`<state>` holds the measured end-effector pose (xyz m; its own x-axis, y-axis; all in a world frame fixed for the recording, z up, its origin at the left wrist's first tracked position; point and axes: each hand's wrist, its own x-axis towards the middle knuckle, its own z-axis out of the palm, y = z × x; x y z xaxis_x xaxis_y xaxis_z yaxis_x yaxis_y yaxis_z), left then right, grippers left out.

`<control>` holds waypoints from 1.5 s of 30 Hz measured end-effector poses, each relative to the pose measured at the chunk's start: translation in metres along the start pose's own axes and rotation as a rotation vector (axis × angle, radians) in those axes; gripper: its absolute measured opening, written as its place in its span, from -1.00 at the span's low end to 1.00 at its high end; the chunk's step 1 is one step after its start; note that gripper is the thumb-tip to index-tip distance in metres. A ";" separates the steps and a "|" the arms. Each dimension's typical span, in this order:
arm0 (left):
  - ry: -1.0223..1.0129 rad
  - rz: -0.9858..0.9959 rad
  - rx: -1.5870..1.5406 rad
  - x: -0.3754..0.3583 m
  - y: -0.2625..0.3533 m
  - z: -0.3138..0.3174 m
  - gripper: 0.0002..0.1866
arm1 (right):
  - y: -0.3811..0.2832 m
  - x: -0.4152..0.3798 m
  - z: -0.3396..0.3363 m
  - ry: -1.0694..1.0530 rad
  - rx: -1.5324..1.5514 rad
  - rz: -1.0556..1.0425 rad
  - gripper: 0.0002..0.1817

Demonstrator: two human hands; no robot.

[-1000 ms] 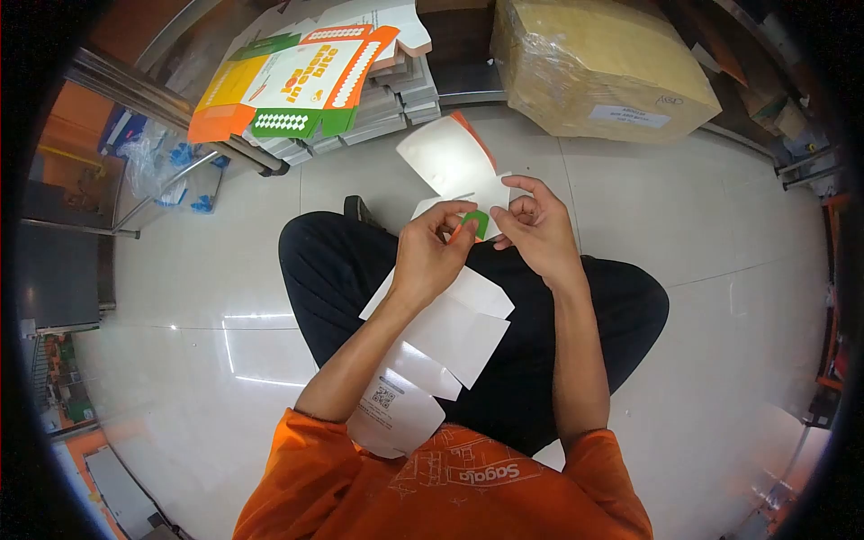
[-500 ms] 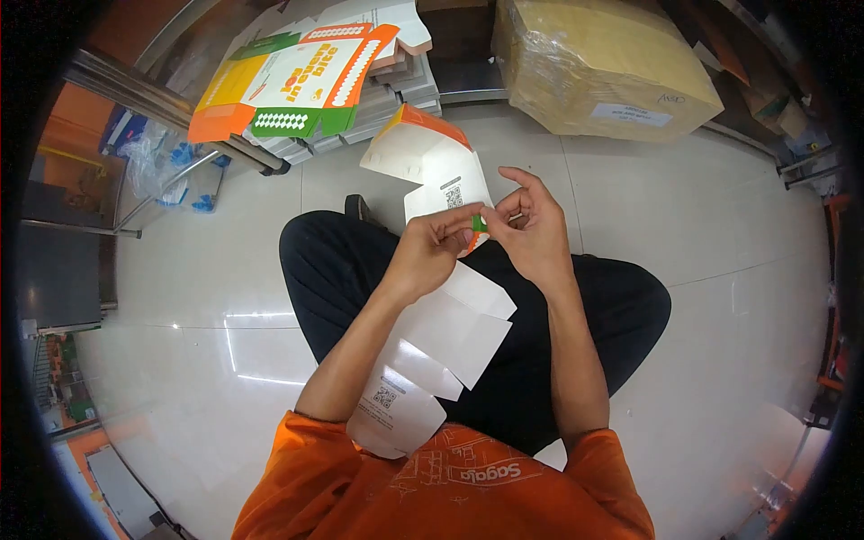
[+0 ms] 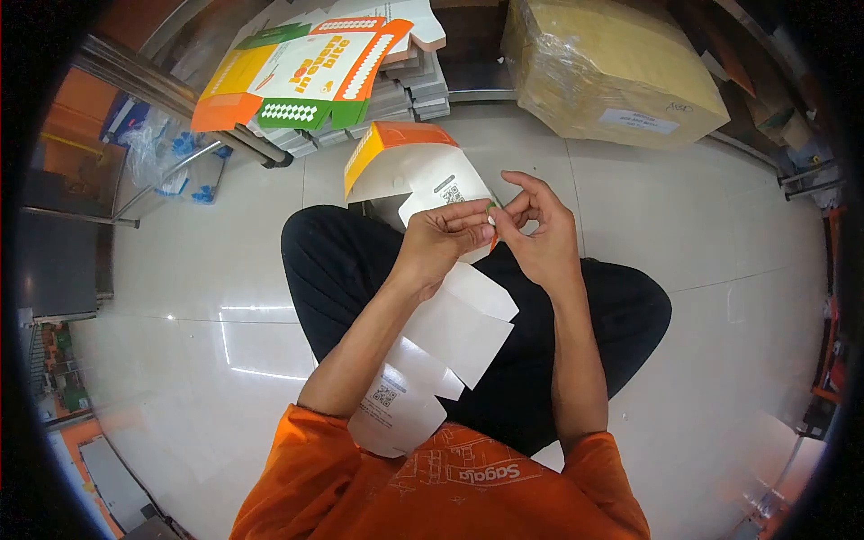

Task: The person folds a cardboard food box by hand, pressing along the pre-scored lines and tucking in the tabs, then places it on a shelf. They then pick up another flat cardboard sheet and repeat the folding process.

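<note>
A partly folded cardboard box (image 3: 423,135), white inside with orange and yellow outside, stands half-curled above my lap. Its near end lies between my hands. My left hand (image 3: 441,238) is closed on that end, fingers along the edge. Close against it, my right hand (image 3: 542,236) pinches a small green-and-white flap of the same box between thumb and finger. The fingertips hide most of the flap. Below, an unfolded carton blank (image 3: 459,315), white side up with a printed QR code, lies across my lap under my left forearm.
Flat printed cartons (image 3: 306,72) are stacked at the upper left, beside a metal rack leg (image 3: 256,144). A plastic-wrapped cardboard carton (image 3: 612,72) sits at the upper right. Plastic bags (image 3: 171,157) lie on the left. Glossy tiles (image 3: 198,270) cover the floor.
The box has tilted and swung slightly left, showing more of its orange and yellow outside. The green flap has turned and narrowed between my fingers. Both hands stay closed on the box.
</note>
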<state>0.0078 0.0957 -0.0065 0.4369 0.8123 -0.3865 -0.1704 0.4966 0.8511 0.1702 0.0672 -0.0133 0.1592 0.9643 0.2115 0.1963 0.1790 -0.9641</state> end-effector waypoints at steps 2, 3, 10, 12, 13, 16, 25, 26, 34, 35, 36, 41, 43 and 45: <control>-0.028 0.016 -0.067 0.000 0.003 0.001 -0.62 | 0.001 0.000 0.001 0.013 -0.021 -0.052 -0.54; -0.026 0.017 -0.068 0.000 0.003 0.002 -0.62 | 0.000 0.000 0.001 0.046 -0.034 -0.035 -0.55; 0.007 0.012 -0.118 -0.002 0.001 0.005 -0.62 | -0.002 0.001 -0.002 0.060 0.044 0.028 -0.58; 0.009 0.024 -0.134 -0.003 -0.001 0.005 -0.62 | -0.002 0.002 -0.002 0.049 0.045 0.039 -0.59; 0.009 0.023 -0.147 -0.002 -0.002 0.005 -0.62 | -0.003 0.002 -0.003 0.039 0.046 0.051 -0.59; 0.018 0.013 -0.176 -0.002 -0.003 0.004 -0.61 | 0.002 0.002 -0.004 0.025 0.105 0.078 -0.60; 0.034 -0.012 -0.232 -0.001 -0.009 0.002 -0.63 | -0.002 0.002 -0.008 -0.075 0.095 0.182 -0.64; 0.027 -0.014 -0.244 -0.001 -0.010 0.002 -0.63 | 0.000 0.002 -0.008 -0.075 0.095 0.183 -0.64; 0.024 0.008 -0.234 -0.003 -0.010 0.006 -0.63 | 0.001 0.003 -0.010 -0.098 0.284 0.217 -0.60; 0.019 0.014 -0.239 -0.003 -0.010 0.007 -0.63 | 0.001 0.003 -0.009 -0.099 0.284 0.217 -0.60; 0.020 0.015 -0.239 -0.003 -0.011 0.006 -0.63 | 0.001 0.002 -0.009 -0.103 0.265 0.198 -0.60; 0.023 0.011 -0.253 -0.003 -0.012 0.005 -0.63 | -0.002 0.002 -0.009 -0.108 0.194 0.129 -0.60; 0.033 0.009 -0.238 -0.004 -0.010 0.006 -0.63 | -0.006 0.002 -0.011 -0.131 0.148 0.104 -0.63; 0.043 0.006 -0.222 -0.004 -0.011 0.006 -0.63 | -0.009 0.002 -0.012 -0.120 0.113 0.106 -0.69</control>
<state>0.0131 0.0856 -0.0122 0.3979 0.8253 -0.4008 -0.3650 0.5432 0.7561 0.1802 0.0654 -0.0026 0.0557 0.9940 0.0942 0.0735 0.0900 -0.9932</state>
